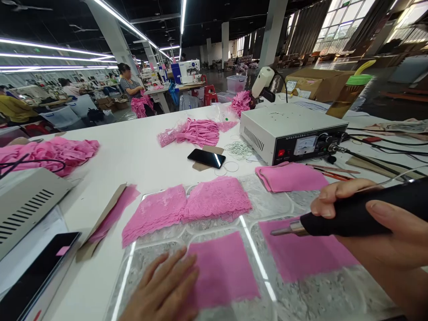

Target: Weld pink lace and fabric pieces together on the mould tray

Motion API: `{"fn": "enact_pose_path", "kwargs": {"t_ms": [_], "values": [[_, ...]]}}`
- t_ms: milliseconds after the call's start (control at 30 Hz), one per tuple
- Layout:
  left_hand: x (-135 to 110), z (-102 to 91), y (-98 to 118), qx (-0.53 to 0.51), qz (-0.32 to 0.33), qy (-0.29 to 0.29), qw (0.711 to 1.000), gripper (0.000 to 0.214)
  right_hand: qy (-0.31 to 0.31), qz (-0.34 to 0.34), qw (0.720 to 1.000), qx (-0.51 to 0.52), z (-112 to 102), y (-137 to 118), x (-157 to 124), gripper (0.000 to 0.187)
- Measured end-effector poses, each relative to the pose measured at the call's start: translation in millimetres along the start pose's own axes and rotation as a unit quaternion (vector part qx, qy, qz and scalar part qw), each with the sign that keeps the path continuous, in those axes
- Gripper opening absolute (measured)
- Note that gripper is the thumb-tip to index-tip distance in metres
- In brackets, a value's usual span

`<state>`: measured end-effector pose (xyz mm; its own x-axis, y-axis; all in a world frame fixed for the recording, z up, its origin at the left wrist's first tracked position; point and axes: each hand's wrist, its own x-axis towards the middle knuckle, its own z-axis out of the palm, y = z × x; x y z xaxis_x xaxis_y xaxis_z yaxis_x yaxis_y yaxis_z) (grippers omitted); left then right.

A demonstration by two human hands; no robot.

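while right hand (393, 249) grips tool (347, 220) and left hand (163, 287) rests flat, lace (217, 198) lies beyond.

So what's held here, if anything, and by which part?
Right grip: black tool, by its thick body behind the metal tip. Left grip: nothing, spread partly over a pink fabric square.

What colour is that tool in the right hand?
The tool is black with a silvery tip, head view.

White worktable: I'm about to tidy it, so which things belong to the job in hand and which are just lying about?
Apparently in the job:
black handheld tool, in the right hand
two pink panels, left hand on one
lacy pink stacks
grey metered box

Probably just lying about:
black phone
green-lidded bottle
pale tangled loops
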<state>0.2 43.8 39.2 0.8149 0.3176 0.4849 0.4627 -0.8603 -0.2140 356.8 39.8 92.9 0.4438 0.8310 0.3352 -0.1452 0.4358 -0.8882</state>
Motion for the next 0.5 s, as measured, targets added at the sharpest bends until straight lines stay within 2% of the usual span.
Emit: {"fn": "enact_pose_path", "kwargs": {"t_ms": [100, 133, 167, 267, 300, 367, 500], "values": [[20.0, 19.7, 36.9, 0.004, 0.006, 0.044, 0.999, 0.022, -0.014, -0.006, 1.000, 0.026, -10.3, 9.7, 7.0, 0.022], [28.6, 29.0, 51.1, 0.007, 0.021, 0.002, 1.000, 0.024, -0.018, -0.007, 0.999, 0.036, -12.5, 14.2, 8.2, 0.020], [37.7, 39.5, 64.9, 0.006, 0.021, 0.010, 1.000, 0.024, -0.021, -0.008, 0.999, 0.046, -13.9, 18.6, 8.9, 0.019], [63.5, 73.2, 98.7, -0.018, -0.034, 0.085, 0.996, 0.021, -0.041, -0.005, 0.997, 0.066, -14.5, 29.2, 9.5, 0.016], [70.8, 83.4, 106.3, -0.026, -0.058, 0.128, 0.990, 0.028, -0.047, 0.000, 0.997, 0.068, -14.3, 31.4, 9.4, 0.015], [82.9, 99.6, 116.3, -0.037, -0.074, 0.149, 0.985, 0.039, -0.050, 0.008, 0.996, 0.071, -14.9, 34.0, 8.9, 0.015], [97.8, 114.0, 123.3, -0.024, -0.076, 0.129, 0.988, 0.053, -0.038, 0.015, 0.997, 0.065, -18.2, 34.4, 7.6, 0.016]]}}
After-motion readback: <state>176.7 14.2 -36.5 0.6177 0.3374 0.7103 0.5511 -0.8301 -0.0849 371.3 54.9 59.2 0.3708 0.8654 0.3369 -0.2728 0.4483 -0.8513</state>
